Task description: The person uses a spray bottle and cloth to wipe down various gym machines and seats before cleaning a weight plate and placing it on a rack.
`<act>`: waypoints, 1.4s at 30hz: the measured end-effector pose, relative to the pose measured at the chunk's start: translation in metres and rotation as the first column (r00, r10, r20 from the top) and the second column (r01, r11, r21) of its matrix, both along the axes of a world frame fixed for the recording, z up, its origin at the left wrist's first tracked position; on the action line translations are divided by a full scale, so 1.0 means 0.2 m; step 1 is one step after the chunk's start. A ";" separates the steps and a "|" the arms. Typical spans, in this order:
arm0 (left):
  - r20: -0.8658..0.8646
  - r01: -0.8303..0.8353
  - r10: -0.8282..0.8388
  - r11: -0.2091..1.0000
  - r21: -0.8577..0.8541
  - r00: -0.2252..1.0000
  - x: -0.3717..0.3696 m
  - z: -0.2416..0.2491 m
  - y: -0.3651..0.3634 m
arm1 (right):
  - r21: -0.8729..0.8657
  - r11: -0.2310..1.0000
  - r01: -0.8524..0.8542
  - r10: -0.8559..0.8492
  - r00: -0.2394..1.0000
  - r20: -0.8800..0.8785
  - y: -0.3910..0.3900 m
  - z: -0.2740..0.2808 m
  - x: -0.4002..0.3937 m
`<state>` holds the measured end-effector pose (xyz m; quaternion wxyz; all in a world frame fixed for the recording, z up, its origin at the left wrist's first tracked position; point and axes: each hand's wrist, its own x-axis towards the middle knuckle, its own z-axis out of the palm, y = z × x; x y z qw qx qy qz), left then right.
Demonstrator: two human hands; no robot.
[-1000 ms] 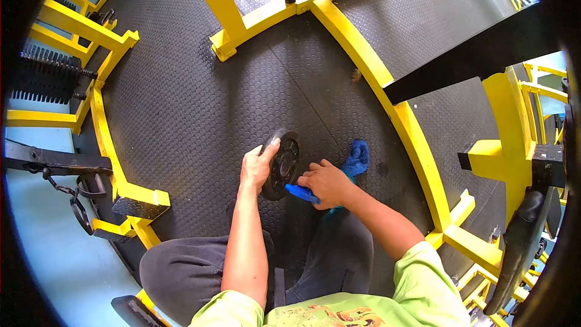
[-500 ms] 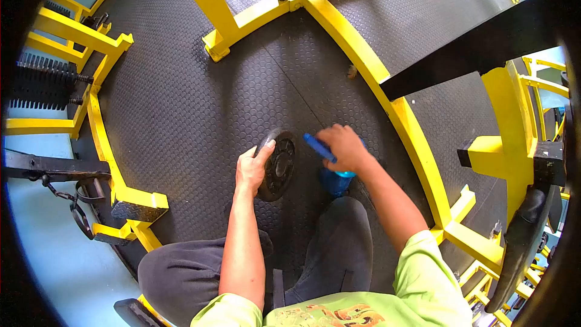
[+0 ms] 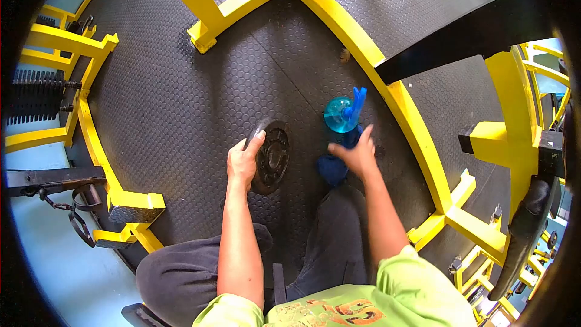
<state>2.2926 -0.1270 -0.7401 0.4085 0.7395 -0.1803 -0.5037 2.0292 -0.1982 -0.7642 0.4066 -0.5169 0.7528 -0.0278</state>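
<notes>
My left hand (image 3: 243,160) grips the upper left rim of a black weight plate (image 3: 272,156), thumb on its face. The plate stands tilted on edge above the floor mat. My right hand (image 3: 358,152) is open, thumb and fingers spread, with nothing in it. Just beyond its fingers is a spray bottle (image 3: 340,115) with clear turquoise body and blue trigger head. A dark blue, cloth-like bundle (image 3: 332,171) lies by my right knee, below the right hand's thumb.
Black studded rubber matting (image 3: 181,115) covers the floor. A yellow steel frame (image 3: 417,139) curves along the right, and another yellow frame (image 3: 100,151) stands at left. Black weight stacks (image 3: 42,94) and a hanging chain (image 3: 57,203) are at the left side.
My right hand has let go of the spray bottle, which now stands farther forward. The hand has opened and drawn back. My left hand still holds the plate; the view has shifted slightly.
</notes>
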 end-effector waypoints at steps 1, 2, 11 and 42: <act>0.018 -0.002 0.002 1.000 0.017 1.000 0.00 0.00 0.00 | 0.120 0.985 -0.121 0.134 0.985 -0.111 0.10 -0.06 -0.01; 0.014 -0.005 0.005 1.000 0.019 1.000 0.01 -0.01 0.01 | 0.174 0.933 -0.316 0.348 0.915 -0.205 0.20 -0.07 0.01; -0.036 -0.047 0.045 0.998 -0.041 0.998 0.00 -0.06 0.04 | -0.687 0.647 -0.329 0.602 0.774 0.197 0.17 -0.07 0.40; 0.254 -0.021 0.008 0.999 0.048 0.967 -0.05 -0.03 0.04 | -0.515 0.846 -0.139 0.453 0.698 0.555 0.56 -0.09 0.54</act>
